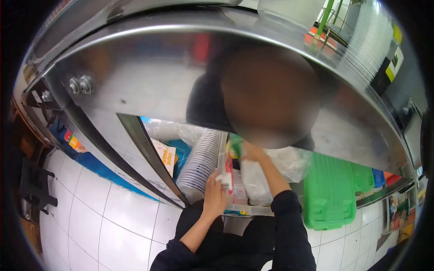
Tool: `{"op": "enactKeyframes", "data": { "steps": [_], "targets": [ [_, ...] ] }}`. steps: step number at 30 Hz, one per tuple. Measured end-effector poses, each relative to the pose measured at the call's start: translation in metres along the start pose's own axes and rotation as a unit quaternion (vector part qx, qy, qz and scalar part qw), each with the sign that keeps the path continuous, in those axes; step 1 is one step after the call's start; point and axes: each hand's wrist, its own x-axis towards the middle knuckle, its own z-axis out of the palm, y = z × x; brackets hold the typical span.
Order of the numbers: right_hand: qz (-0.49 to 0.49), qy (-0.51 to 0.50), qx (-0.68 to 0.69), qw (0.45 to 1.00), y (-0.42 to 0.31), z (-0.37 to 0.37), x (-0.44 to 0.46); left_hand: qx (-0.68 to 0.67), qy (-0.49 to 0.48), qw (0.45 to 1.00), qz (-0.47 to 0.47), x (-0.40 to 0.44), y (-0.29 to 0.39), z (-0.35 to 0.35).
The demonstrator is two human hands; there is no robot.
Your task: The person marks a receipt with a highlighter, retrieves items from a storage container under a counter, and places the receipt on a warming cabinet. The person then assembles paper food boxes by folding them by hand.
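One white item (225, 180), head view: held at the curled fingers of the left hand (215, 192), by the bin (262, 211). One green item (235, 144): seen beside the blurred fingers of the right hand (254, 152); grip cannot be told.

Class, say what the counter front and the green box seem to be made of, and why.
Counter front: polished metal, probably stainless steel, since it mirrors blurred shapes and highlights. Green box: slightly glossy plastic, most likely, given its moulded ridges and even colour.
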Motion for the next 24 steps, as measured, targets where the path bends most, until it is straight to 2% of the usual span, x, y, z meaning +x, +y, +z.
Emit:
{"op": "enactKeyframes", "data": {
  "steps": [1, 2, 3, 5, 7, 9, 11, 15, 17, 18, 19, 20, 21, 22, 24],
  "targets": [
    [-0.057, -0.113, 0.026, 0.992, -0.019, 0.009, -0.010, -0.003, -0.002, 1.000, 0.000, 0.003, -0.003, 0.006],
    [-0.111, -0.218, 0.070, 0.967, -0.035, 0.022, -0.022, -0.037, 0.052, 0.997, -0.034, 0.006, -0.008, 0.015],
    [-0.230, -0.283, 0.205, 0.908, -0.017, 0.087, -0.027, -0.070, 0.106, 0.990, -0.068, 0.007, -0.011, 0.019],
    [-0.189, -0.364, 0.112, 0.905, -0.061, 0.074, -0.062, -0.101, 0.108, 0.987, -0.070, 0.010, -0.009, 0.019],
    [-0.147, -0.331, 0.018, 0.932, -0.083, 0.079, -0.075, -0.143, 0.140, 0.979, -0.039, 0.008, -0.006, 0.018],
    [-0.210, -0.104, -0.015, 0.972, -0.080, 0.095, -0.080, -0.129, 0.129, 0.982, -0.045, 0.006, -0.006, 0.018],
    [-0.142, -0.278, -0.150, 0.938, -0.107, 0.060, -0.068, -0.135, 0.131, 0.981, -0.054, 0.007, -0.008, 0.019],
    [-0.078, -0.353, -0.130, 0.923, -0.098, 0.042, -0.062, -0.143, 0.101, 0.980, -0.091, 0.001, -0.021, 0.027],
    [-0.072, -0.200, -0.045, 0.976, -0.051, 0.072, -0.053, -0.091, 0.166, 0.974, -0.122, -0.002, -0.032, 0.037],
    [-0.127, -0.042, -0.099, 0.986, -0.033, 0.066, -0.048, -0.140, 0.180, 0.961, -0.157, 0.000, -0.034, 0.038],
    [-0.180, 0.119, -0.150, 0.965, -0.010, 0.058, -0.042, -0.141, 0.181, 0.960, -0.158, 0.001, -0.034, 0.038],
    [-0.072, 0.184, -0.047, 0.979, 0.039, 0.066, -0.032, -0.152, 0.193, 0.953, -0.175, 0.002, -0.032, 0.037],
    [-0.007, 0.310, -0.001, 0.951, 0.050, 0.036, -0.026, -0.162, 0.203, 0.946, -0.193, 0.002, -0.032, 0.037],
    [0.044, 0.433, 0.060, 0.898, 0.061, 0.004, -0.021, -0.154, 0.204, 0.949, -0.182, 0.001, -0.035, 0.039],
    [0.031, 0.454, -0.050, 0.889, 0.099, -0.028, -0.007, -0.163, 0.191, 0.949, -0.190, 0.001, -0.032, 0.035]
  ]
}}
